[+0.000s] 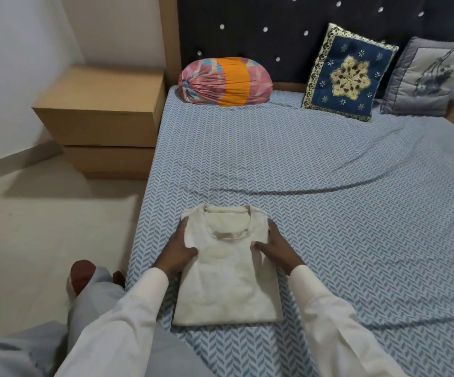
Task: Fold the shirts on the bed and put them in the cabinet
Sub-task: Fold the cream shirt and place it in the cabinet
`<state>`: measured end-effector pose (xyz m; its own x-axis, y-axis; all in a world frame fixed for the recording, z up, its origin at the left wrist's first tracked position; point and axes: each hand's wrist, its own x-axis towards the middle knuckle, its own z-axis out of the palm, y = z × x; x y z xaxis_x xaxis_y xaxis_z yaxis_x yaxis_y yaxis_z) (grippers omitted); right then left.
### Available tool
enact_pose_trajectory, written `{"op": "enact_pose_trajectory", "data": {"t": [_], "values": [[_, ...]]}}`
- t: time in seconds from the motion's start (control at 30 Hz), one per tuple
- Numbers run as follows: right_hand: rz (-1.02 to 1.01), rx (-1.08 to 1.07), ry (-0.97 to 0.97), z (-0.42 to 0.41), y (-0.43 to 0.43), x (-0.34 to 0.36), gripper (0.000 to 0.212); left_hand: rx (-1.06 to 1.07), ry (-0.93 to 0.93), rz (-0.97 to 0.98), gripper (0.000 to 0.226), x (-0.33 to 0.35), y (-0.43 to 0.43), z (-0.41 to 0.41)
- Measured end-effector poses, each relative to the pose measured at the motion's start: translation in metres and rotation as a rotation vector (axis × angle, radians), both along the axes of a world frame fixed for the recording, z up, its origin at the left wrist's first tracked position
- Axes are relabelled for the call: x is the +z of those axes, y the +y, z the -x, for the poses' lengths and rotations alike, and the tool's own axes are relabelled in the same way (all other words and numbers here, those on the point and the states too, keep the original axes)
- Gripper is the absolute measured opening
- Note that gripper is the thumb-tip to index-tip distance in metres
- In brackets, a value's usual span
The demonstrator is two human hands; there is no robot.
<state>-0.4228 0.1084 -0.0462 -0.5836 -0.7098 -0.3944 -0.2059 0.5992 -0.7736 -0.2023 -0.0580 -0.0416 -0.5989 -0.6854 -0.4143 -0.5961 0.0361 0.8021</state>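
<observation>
A brown wooden bedside cabinet (98, 115) with two drawer fronts stands on the floor against the bed's left edge, up by the head corner. Nearer the camera, a bare foot (83, 274) rests on the pale floor just beside that same edge. The left hand (181, 251), in a long white sleeve, holds the left side of the folded cream shirt (225, 289): its thumb is laid on top of the cloth and its fingers run along the side fold. At the head-left corner of the bed (329, 186), a pink and orange bolster (224, 81) lies against the dark studded headboard (274, 28). The shirt lies flat on the blue herringbone sheet near the bed's left edge, toward the near end, as a neat rectangle with the collar pointing to the headboard. The right hand (277, 248) holds the shirt's right side in the same way, thumb on top and fingers along the fold. Along the head edge, a blue embroidered cushion (349, 74) leans upright. A grey cushion (424, 80) stands by the head-right corner.
</observation>
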Motion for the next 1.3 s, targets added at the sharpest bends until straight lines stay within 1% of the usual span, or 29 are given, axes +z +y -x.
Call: {"op": "enact_pose_trajectory", "data": {"t": [0.03, 0.07, 0.1, 0.17, 0.27, 0.43, 0.57, 0.77, 0.93, 1.1, 1.27, 1.3], "values": [[0.007, 0.045, 0.008, 0.000, 0.005, -0.001, 0.092, -0.045, -0.037, -0.007, 0.092, 0.000, 0.002, -0.001], [0.009, 0.087, 0.010, -0.002, 0.010, 0.000, 0.097, -0.075, -0.076, -0.032, 0.091, -0.002, 0.004, -0.003], [0.014, 0.124, 0.009, -0.003, 0.015, 0.001, 0.097, -0.103, -0.101, -0.050, 0.092, -0.003, 0.006, -0.005], [0.001, 0.187, 0.021, -0.007, 0.019, 0.002, 0.089, -0.128, -0.125, -0.049, 0.094, -0.003, 0.010, -0.008], [-0.033, 0.181, 0.048, -0.013, 0.016, 0.012, 0.075, -0.124, -0.116, 0.004, 0.096, 0.005, 0.019, -0.004], [-0.049, 0.239, 0.268, -0.023, 0.008, 0.034, 0.080, -0.147, -0.022, 0.096, 0.096, 0.023, 0.034, 0.000], [-0.080, 0.267, 0.327, -0.037, 0.003, 0.050, 0.081, -0.164, -0.008, 0.127, 0.099, 0.022, 0.033, -0.020], [-0.127, 0.290, 0.338, -0.066, -0.038, 0.073, 0.080, -0.153, 0.058, 0.108, 0.096, 0.024, 0.000, -0.052], [-0.115, 0.293, 0.374, -0.109, -0.103, 0.095, 0.076, -0.165, 0.057, 0.104, 0.093, 0.043, -0.062, -0.091], [-0.064, 0.278, 0.383, -0.167, -0.148, 0.136, 0.078, -0.120, 0.073, 0.099, 0.090, 0.094, -0.112, -0.137], [-0.025, 0.315, 0.344, -0.223, -0.172, 0.225, 0.079, -0.113, -0.008, 0.185, 0.092, 0.192, -0.126, -0.186], [-0.020, 0.317, 0.320, -0.234, -0.179, 0.260, 0.079, -0.106, -0.048, 0.202, 0.092, 0.231, -0.130, -0.199]]}}
